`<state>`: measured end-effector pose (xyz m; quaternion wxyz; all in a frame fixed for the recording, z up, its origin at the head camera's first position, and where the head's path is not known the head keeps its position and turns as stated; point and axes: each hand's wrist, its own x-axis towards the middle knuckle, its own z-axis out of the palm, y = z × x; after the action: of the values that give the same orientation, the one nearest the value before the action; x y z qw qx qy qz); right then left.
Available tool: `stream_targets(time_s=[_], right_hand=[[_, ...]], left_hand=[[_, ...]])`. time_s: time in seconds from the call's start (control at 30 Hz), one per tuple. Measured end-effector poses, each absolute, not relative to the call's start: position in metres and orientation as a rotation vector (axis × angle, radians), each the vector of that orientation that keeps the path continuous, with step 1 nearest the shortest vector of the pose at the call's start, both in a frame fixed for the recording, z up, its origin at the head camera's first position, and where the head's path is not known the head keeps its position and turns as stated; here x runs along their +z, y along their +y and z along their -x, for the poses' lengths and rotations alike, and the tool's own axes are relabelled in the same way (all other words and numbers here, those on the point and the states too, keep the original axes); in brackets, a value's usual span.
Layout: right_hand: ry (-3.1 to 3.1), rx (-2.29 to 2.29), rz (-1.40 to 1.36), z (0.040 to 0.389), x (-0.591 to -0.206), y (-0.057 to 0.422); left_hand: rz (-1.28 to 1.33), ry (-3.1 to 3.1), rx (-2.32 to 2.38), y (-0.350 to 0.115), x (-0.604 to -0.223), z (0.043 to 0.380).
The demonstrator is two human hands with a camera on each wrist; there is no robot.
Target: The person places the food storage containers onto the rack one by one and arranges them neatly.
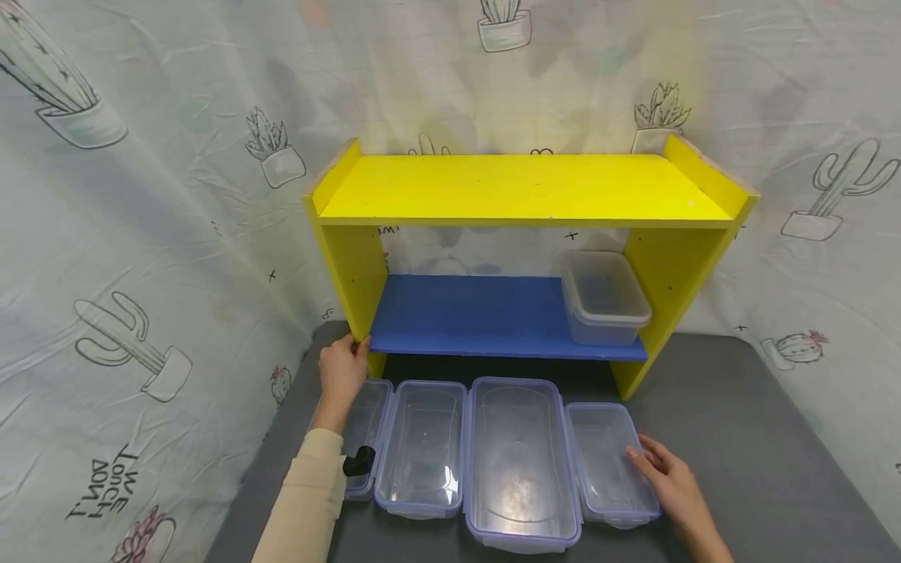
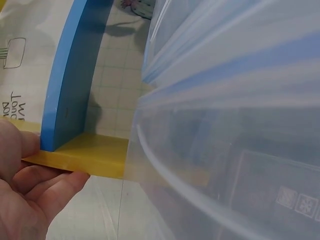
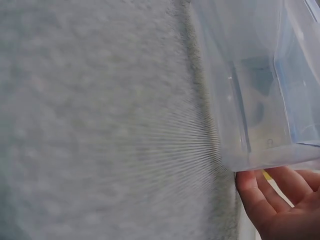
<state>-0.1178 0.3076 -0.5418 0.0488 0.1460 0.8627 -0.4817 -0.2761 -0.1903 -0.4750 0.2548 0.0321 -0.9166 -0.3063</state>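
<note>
My left hand [image 1: 343, 367] grips the front edge of the left side panel [image 2: 75, 159] of a yellow-and-blue shelf [image 1: 524, 188], its thumb and fingers on either side in the left wrist view. Beside the rightmost lidded clear plastic container [image 1: 608, 461], my right hand [image 1: 669, 477] rests with its thumb at the lid's edge. Its fingers [image 3: 287, 187] touch that container's wall. Several such containers with purple-rimmed lids stand in a row before the shelf, including a large one [image 1: 523, 461], a medium one [image 1: 425, 450] and a left one [image 1: 366, 426] partly behind my left arm.
Another clear container [image 1: 607, 301] sits at the right end of the shelf's blue board [image 1: 472, 313]. The shelf stands on a dark grey table [image 1: 746, 438]. A white cloth [image 1: 211, 234] printed with cacti hangs behind and at the sides.
</note>
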Motion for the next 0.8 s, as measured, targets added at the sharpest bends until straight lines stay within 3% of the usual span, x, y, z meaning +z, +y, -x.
stream_targets(time_s=[0.8], right_hand=[[2.515,-1.363,-0.617,0.092,-0.541,0.304]], left_hand=[[-0.077,-2.468,-0.832,-0.191,-0.478,0.277]])
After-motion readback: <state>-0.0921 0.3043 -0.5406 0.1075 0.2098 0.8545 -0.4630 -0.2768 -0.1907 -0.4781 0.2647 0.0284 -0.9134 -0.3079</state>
